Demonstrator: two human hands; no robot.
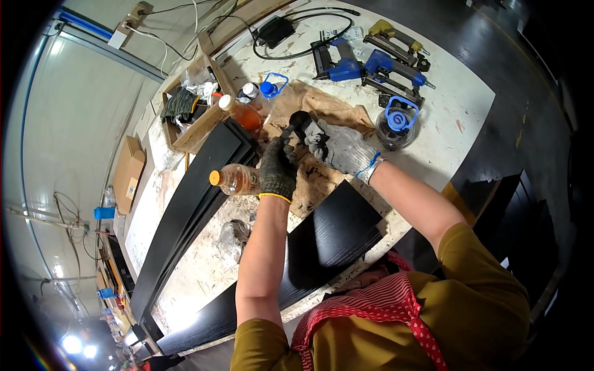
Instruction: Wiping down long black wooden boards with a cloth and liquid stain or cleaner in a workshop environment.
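My left hand point(278, 168), in a dark knitted glove with a yellow cuff, is closed around a small black object with a rounded end point(301, 121); its exact kind is hard to make out. A white knitted glove with a blue-edged cuff covers my right hand point(349, 150). Its fingers are closed on a black-stained white cloth point(316, 137), right beside the black object. Beneath both hands lies a stained brown cloth point(322, 102). A clear bottle with an orange cap point(236, 179) stands just left of my left glove. Close to my body, a black wood-grain panel point(328, 235) lies on the worktable.
Long black panels point(192, 210) are stacked at left. Beyond them are an open box of odds and ends point(192, 102) and an orange-liquid bottle point(244, 114). Several nail guns point(346, 62) lie at the back. A blue-capped jug point(396, 127) stands right of my right hand.
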